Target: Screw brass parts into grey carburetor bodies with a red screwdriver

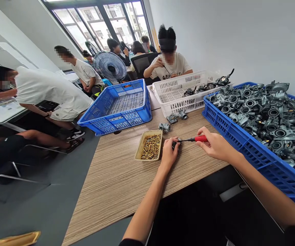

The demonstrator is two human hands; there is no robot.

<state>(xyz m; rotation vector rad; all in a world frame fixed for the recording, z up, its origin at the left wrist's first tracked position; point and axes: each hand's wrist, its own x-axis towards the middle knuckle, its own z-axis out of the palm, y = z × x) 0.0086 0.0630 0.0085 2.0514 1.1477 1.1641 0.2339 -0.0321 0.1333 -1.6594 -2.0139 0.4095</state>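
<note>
My right hand (215, 145) is closed around the red handle of a screwdriver (200, 138). Its dark shaft points left, and the tip meets a small carburetor body (178, 141) that my left hand (170, 152) grips against the table. Fingers cover most of that part. Just left of my left hand stands a beige tray (138, 153) filled with small brass pieces (151, 147). Behind it lie a loose carburetor body (164, 127) and, farther back, two more metal carburetor parts (172, 118) (182, 114).
A blue crate (239, 135) heaped with carburetor bodies borders my right side. At the back stand a white crate (164, 107) with several assembled carburetors and another blue crate (115, 123). Across the table, a person (180, 63) works with a tool. A fan (110, 66) and other people are beyond.
</note>
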